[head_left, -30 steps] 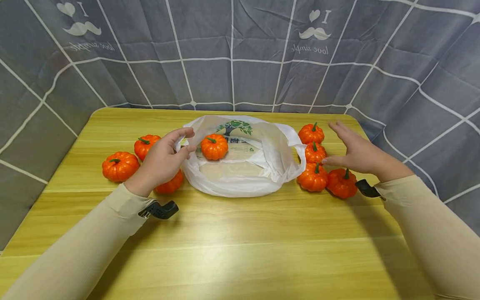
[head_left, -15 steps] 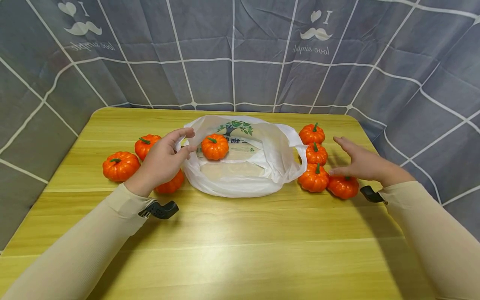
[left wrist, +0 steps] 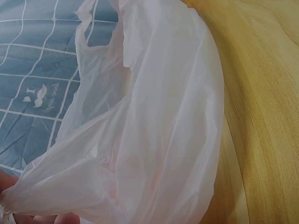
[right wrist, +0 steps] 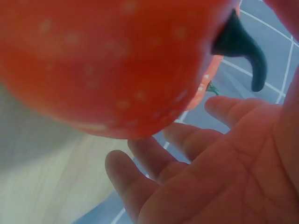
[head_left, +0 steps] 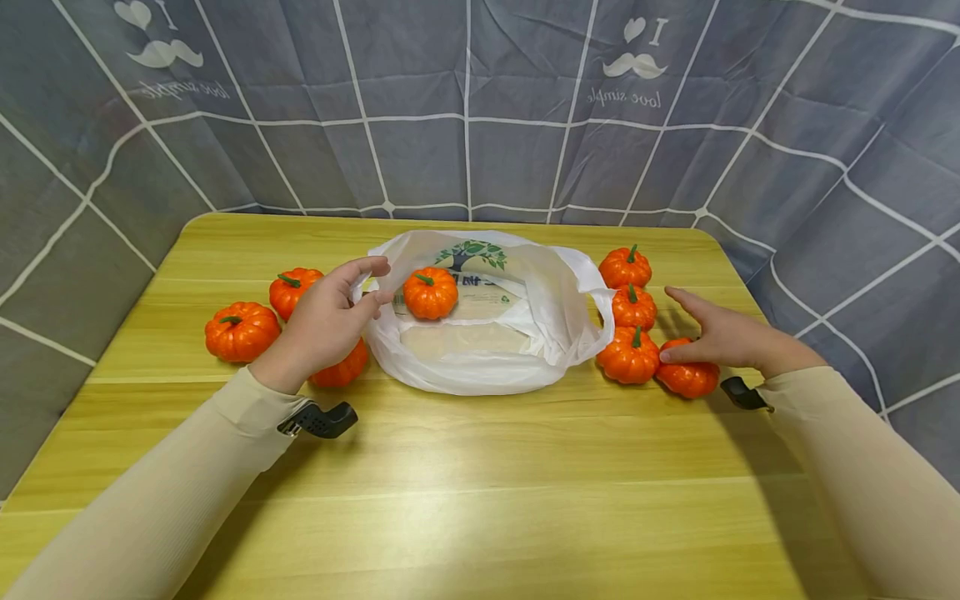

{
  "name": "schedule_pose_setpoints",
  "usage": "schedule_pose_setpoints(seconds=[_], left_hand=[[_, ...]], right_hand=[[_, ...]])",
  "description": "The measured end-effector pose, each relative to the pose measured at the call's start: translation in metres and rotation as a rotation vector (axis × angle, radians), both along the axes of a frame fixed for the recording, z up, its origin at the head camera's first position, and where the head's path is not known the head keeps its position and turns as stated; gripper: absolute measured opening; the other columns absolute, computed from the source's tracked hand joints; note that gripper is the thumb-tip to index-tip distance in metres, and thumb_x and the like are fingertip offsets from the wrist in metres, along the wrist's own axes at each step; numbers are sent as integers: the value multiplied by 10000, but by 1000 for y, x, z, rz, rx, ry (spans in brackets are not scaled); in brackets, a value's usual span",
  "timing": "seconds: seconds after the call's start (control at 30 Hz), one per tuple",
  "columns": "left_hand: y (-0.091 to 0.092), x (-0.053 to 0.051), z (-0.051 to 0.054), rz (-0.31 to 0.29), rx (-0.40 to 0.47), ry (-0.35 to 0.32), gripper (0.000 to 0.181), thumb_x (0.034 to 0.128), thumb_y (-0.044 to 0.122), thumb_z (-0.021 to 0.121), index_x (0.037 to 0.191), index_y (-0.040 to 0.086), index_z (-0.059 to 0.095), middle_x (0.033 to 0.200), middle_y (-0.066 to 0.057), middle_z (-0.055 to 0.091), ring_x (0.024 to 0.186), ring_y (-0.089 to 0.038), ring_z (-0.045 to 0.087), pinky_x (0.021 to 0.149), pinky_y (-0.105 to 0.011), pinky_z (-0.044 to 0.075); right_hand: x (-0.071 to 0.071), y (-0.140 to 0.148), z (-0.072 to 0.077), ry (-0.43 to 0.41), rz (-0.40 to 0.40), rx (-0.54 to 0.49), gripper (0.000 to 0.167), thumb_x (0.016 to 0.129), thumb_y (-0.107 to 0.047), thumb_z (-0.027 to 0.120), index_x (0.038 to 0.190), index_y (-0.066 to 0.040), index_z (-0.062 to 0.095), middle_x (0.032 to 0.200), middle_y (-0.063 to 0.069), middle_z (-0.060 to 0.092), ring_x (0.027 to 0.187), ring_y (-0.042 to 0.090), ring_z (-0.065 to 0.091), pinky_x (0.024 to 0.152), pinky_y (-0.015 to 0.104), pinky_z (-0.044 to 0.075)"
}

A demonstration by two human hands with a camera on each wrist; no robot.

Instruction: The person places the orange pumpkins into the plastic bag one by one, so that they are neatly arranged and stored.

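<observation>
A white plastic bag (head_left: 465, 377) lies with its mouth spread wide, and one small orange pumpkin (head_left: 431, 293) is inside it. My left hand (head_left: 322, 325) pinches the bag's left handle; in the left wrist view the gathered plastic (left wrist: 28, 198) runs into the fingers at the lower left. On the other side my right hand (head_left: 731, 340) hovers with spread fingers over the front-right pumpkin (head_left: 686, 381), its thumb at the pumpkin's left side. Seen from the right wrist, that pumpkin (right wrist: 103, 70) and its green stem fill the upper part, the fingers extended beneath and beyond it.
Three more pumpkins (head_left: 627, 357) stand in a column right of the bag. To its left are another three, one a pumpkin (head_left: 242, 332) at the outer side, the others partly behind my left hand. A grey checked curtain (head_left: 510, 158) borders the wooden table (head_left: 480, 492).
My right hand has come down and slightly nearer to me, from above the right pumpkins to the front-right one. My left hand and the bag have stayed put.
</observation>
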State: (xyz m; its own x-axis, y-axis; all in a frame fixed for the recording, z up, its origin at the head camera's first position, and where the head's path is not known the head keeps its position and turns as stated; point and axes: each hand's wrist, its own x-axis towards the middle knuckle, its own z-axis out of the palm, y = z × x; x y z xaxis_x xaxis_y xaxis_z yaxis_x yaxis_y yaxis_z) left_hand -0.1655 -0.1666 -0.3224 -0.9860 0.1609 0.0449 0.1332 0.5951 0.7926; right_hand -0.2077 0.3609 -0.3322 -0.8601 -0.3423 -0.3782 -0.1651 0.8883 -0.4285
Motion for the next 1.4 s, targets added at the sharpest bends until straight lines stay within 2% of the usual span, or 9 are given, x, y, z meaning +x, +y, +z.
schedule_pose_setpoints(seconds=[0.17, 0.27, 0.47, 0.6, 0.7, 0.77, 1.0, 1.23, 1.4], left_hand=[[0, 0, 0, 2, -4, 4, 478, 1083, 270, 601, 1538, 147, 520, 1549, -21, 555, 833, -244, 608, 504, -263, 382], [0, 0, 0, 2, -2, 4, 473, 1083, 258, 599, 1536, 144, 520, 1548, -20, 556, 848, -241, 617, 507, -263, 382], [0, 0, 0, -2, 0, 3, 472, 1085, 254, 590, 1539, 144, 517, 1546, -21, 557, 831, -247, 592, 509, -256, 382], [0, 0, 0, -2, 0, 3, 475, 1085, 255, 595, 1541, 148, 516, 1547, -21, 557, 805, -245, 578, 505, -255, 381], [0, 0, 0, -1, -1, 2, 481, 1082, 270, 603, 1539, 149, 518, 1545, -18, 558, 790, -249, 570, 499, -253, 379], [-1, 0, 0, 0, 0, 1, 485, 1080, 279, 607, 1538, 148, 519, 1545, -18, 558, 799, -251, 576, 499, -252, 379], [-1, 0, 0, -3, 3, -4, 491, 1083, 289, 597, 1547, 154, 509, 1567, -17, 543, 884, -239, 623, 510, -254, 381], [-1, 1, -1, 2, 4, 3, 475, 1082, 274, 598, 1535, 150, 522, 1555, -15, 553, 900, -242, 641, 513, -249, 385], [-2, 0, -1, -1, 2, 4, 480, 1080, 277, 605, 1534, 146, 522, 1552, -20, 553, 925, -247, 649, 521, -254, 393]], right_hand=[[0, 1, 0, -16, 1, 36, 1134, 916, -475, 799, 1675, -11, 95, 1566, 460, 329, 1419, 650, 369, 1097, 742, 396], [1, 1, 1, -30, 3, 29, 1123, 916, -463, 801, 1677, -21, 103, 1547, 464, 357, 1399, 645, 404, 1066, 724, 434], [4, 1, 3, -75, 15, -2, 1097, 887, -382, 850, 1655, 16, 175, 1537, 424, 415, 1341, 578, 526, 1020, 615, 538], [5, 1, 2, -74, 26, 6, 1043, 875, -366, 865, 1629, 24, 257, 1524, 397, 453, 1353, 560, 516, 1063, 633, 498], [5, 2, 2, -52, 40, 14, 1023, 863, -361, 875, 1614, 21, 295, 1559, 387, 416, 1390, 578, 457, 1094, 679, 438], [5, 2, 2, -49, 51, 17, 1042, 844, -359, 889, 1610, 26, 297, 1561, 385, 414, 1380, 571, 471, 1092, 675, 439], [5, 6, 1, -173, 53, 25, 1113, 823, -342, 908, 1612, 58, 233, 1567, 422, 354, 1399, 583, 422, 1128, 691, 392], [6, 10, 4, -187, 42, 33, 1109, 833, -306, 903, 1599, 73, 196, 1534, 439, 357, 1327, 538, 503, 1057, 581, 495], [7, 13, 5, -182, 39, 41, 1024, 823, -275, 911, 1539, 93, 277, 1420, 398, 484, 1211, 438, 596, 964, 466, 542]])
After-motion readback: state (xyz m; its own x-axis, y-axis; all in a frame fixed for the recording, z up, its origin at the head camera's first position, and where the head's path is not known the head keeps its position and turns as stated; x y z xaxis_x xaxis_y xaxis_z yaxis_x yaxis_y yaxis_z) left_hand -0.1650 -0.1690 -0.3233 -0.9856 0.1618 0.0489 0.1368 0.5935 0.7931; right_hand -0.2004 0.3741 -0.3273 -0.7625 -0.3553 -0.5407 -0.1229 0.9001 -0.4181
